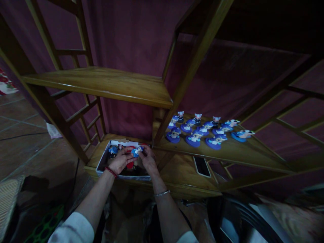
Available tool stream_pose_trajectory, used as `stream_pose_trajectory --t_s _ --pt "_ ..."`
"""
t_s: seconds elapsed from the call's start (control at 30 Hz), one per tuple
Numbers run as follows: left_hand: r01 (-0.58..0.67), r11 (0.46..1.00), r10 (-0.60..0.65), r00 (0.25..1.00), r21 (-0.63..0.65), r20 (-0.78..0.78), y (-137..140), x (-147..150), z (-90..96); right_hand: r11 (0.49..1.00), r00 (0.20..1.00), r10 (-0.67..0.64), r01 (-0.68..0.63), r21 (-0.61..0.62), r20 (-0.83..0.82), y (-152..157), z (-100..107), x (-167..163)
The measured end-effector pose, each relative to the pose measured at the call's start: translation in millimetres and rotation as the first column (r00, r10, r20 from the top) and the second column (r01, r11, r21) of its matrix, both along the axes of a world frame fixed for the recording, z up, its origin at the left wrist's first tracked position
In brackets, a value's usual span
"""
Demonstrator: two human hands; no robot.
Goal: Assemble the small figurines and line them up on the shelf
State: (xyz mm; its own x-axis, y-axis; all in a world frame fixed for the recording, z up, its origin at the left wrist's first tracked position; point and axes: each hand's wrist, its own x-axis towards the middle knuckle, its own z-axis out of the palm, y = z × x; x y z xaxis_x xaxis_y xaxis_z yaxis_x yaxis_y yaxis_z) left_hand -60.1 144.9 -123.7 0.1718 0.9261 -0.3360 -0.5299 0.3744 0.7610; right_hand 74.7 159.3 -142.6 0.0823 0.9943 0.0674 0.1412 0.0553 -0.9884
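Above an open cardboard box [100,165], a small blue-and-white figurine [137,152] is gripped between both hands. My left hand [120,161], with a red beaded bracelet at the wrist, pinches it from the left. From the right, my right hand [149,160] holds its other side; a silver bangle [162,193] circles that forearm. Inside the box lie more figurines, among them a blue one [113,150] at the left and some red pieces [130,165] under my hands. My fingers hide part of the held figurine.
On the raised wooden shelf [240,152] to the right stand several figurines [194,137] in rows, mostly on blue-purple bases. A phone [201,166] lies on the lower board. A higher shelf [101,84] and a slanting post [187,74] frame the space.
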Motion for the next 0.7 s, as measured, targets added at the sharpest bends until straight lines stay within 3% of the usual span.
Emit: stream_pose_trajectory --t_s 0.43,0.7 --pt "-0.017 1.0 0.017 0.999 -0.006 0.049 -2.0 -3.0 3.0 0.986 0.989 0.071 -0.09 0.139 0.131 -4.3 4.8 1.0" --pt "-0.007 1.0 0.006 0.999 0.025 0.036 -2.4 -4.2 2.5 0.976 0.969 0.107 -0.145 0.163 0.223 -6.7 8.5 2.7"
